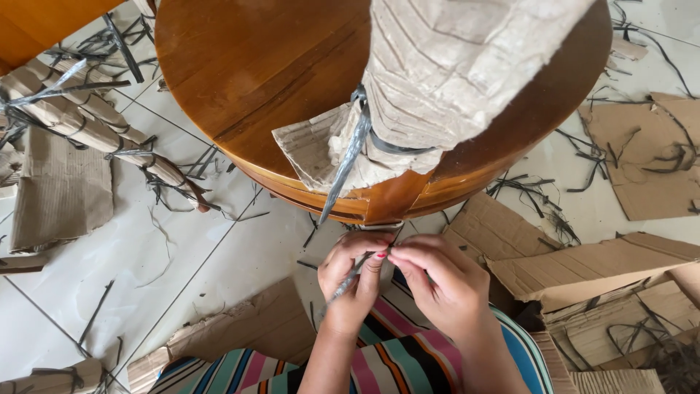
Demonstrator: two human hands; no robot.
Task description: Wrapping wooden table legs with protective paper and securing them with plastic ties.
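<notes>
The person sits low on the tiled floor, striped cloth over the lap, with both hands drawn together just below the edge of the round wooden counter. The left hand is curled closed around a thin grey strip, which runs slantwise through the fist and pokes out below. The right hand meets it from the other side, its fingers pinched shut at the strip's upper end, touching the left thumb.

The strip looks light, narrow and pliant, something that would bend and twist readily but might slip or split if pulled hard; I judge the best hold is close to the working end, where both hands already have it.

Above them a rolled cardboard bundle rests on the counter, bound round with a dark band, a loose tail of it hanging over the rim. The cardboard seems stiff yet soft-edged, and creased.

More tied cardboard rolls lie to the left, and flat cardboard sheets and scattered dark scraps litter the floor.
</notes>
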